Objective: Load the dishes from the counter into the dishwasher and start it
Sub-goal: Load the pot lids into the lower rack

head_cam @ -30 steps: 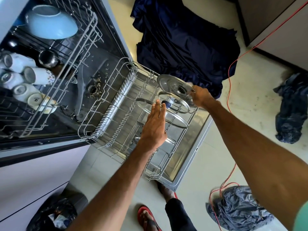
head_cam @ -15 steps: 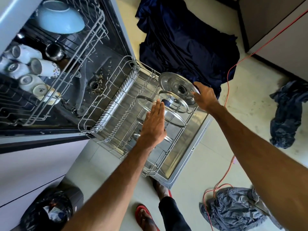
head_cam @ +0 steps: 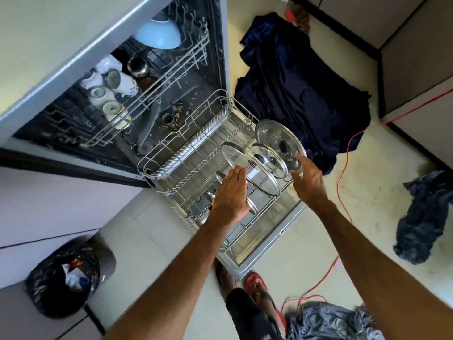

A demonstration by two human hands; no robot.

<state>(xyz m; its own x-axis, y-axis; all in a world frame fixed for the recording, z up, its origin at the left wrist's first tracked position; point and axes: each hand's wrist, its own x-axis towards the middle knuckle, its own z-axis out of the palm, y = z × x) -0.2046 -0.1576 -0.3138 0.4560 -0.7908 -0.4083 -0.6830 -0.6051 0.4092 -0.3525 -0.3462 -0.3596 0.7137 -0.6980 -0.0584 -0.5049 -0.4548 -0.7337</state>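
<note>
- L hand (head_cam: 231, 190): palm down, fingers straight & pressed together, holding nothing. It sits over the near part of the pulled-out grey wire lower rack (head_cam: 147, 164), fingertips at the near rim of the large clear glass lid w/ steel rim (head_cam: 255, 177); can't tell if they touch it.
- R hand (head_cam: 307, 179): fingers slack, a bit spread, gripping nothing. Fingertips are just beside the near-right edge of the round stainless steel lid w/ black knob (head_cam: 274, 136); contact unclear.
- Lids stand on edge in the rack's right half, tilted & overlapping: steel lid farthest, then the smaller glass lid w/ blue knob (head_cam: 272, 163), then the large glass one. More small lids lie under the L hand, mostly hidden.
- Rack rests over the open, flat stainless dishwasher door (head_cam: 257, 239).
- Far left, the upper wire rack (head_cam: 186, 60) is slid out and carries an upturned pale blue bowl (head_cam: 158, 36), several white ceramic cups (head_cam: 110, 87) on their sides & a small shiny steel cup (head_cam: 138, 66).
- Floor: dark navy cloth heap (head_cam: 301, 89) far right of the door, thin red cable (head_cam: 343, 168) running right of it, dark grey rag (head_cam: 424, 217) far right, blue-grey cloth (head_cam: 328, 322) near, black bin w/ black bag (head_cam: 66, 273) near left.
- The person's foot in a red sandal (head_cam: 257, 285) stands by the door's near corner.
</note>
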